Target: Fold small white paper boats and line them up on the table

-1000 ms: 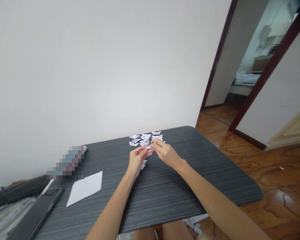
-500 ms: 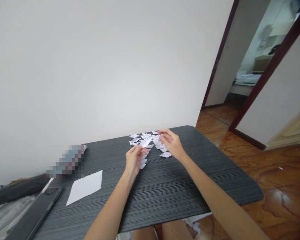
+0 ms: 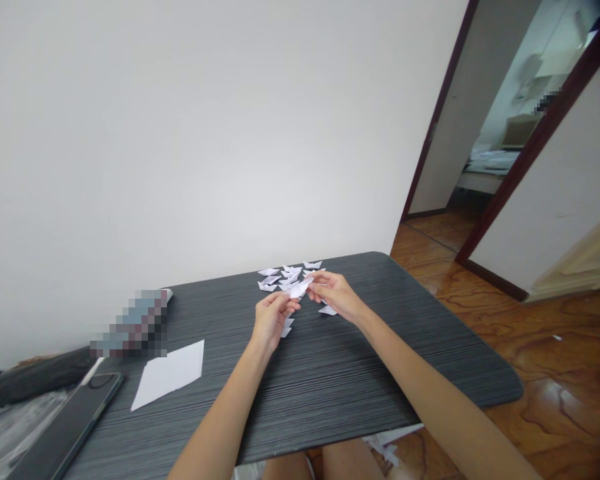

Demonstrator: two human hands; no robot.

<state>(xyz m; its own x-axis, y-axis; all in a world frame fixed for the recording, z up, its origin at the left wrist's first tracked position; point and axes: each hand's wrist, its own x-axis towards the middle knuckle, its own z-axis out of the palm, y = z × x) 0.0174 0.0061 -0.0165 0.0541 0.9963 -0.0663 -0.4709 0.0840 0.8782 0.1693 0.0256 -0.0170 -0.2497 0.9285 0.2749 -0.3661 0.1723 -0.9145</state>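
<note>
My left hand [image 3: 271, 319] and my right hand [image 3: 336, 296] meet over the far middle of the dark striped table [image 3: 330, 380]. Both pinch a small white folded paper piece [image 3: 300, 287] between their fingertips. Just behind it lies a cluster of several small folded white paper pieces [image 3: 285, 275]. One more folded piece [image 3: 328, 310] lies on the table under my right hand, and a few small ones [image 3: 286, 327] sit beside my left hand.
A flat white paper sheet [image 3: 170, 374] lies at the table's left. A dark phone or tablet [image 3: 65, 430] rests at the left edge. A white wall stands close behind the table. An open doorway [image 3: 495, 133] and wooden floor [image 3: 545, 347] are on the right.
My right hand reached out to the paper cluster half a second ago, then came back to my left hand. Both hands now hold one folded piece together.
</note>
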